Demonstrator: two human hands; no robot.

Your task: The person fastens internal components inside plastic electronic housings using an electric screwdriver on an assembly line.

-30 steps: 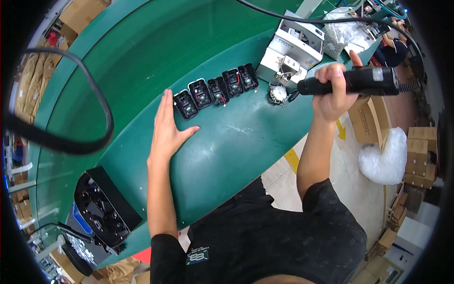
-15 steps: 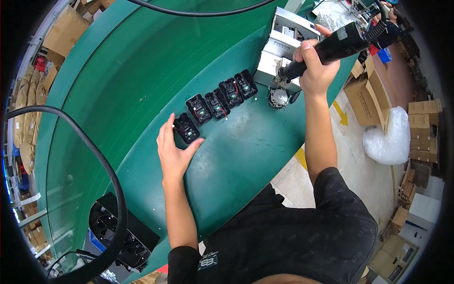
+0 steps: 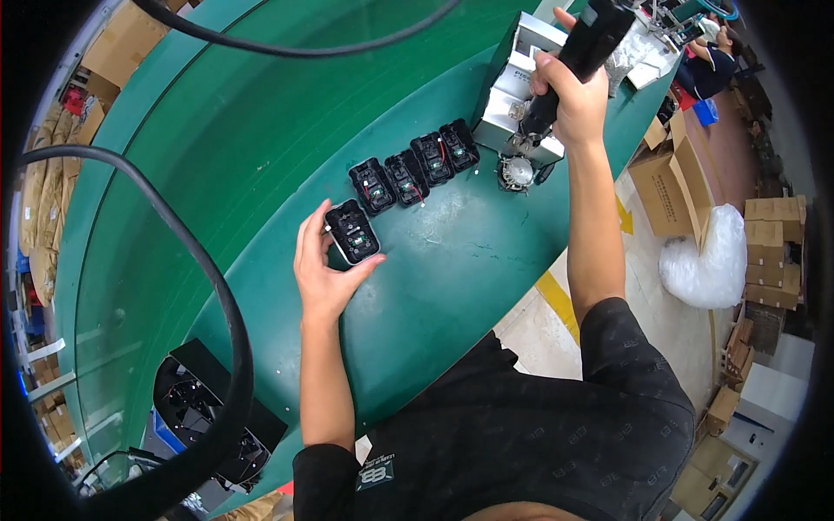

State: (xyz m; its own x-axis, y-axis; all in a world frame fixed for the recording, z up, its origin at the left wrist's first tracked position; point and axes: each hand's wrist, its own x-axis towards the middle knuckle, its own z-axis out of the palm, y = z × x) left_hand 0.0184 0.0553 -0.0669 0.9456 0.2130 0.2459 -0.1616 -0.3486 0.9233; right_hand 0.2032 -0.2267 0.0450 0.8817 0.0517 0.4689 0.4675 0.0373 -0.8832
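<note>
My right hand is wrapped round a black electric screwdriver. The tool leans, its lower end at the front of a pale metal screw feeder box. With thumb and fingers spread along the edges of a black plastic housing, my left hand grips it over the green table. Small wired parts and a light rim show on that housing. Several similar housings lie in a slanting row beyond it, red wires inside. A round metal part sits before the feeder.
A black bin of dark parts stands at the lower left. Thick black cable loops across the left side. A raised green rim curves behind the table. Cartons and a bubble-wrap roll are on the floor; another person sits far right.
The screwdriver has swung more upright, its top moving left and away, while its lower end stays by the feeder. The housing at my left hand has shifted slightly and shows its light rim.
</note>
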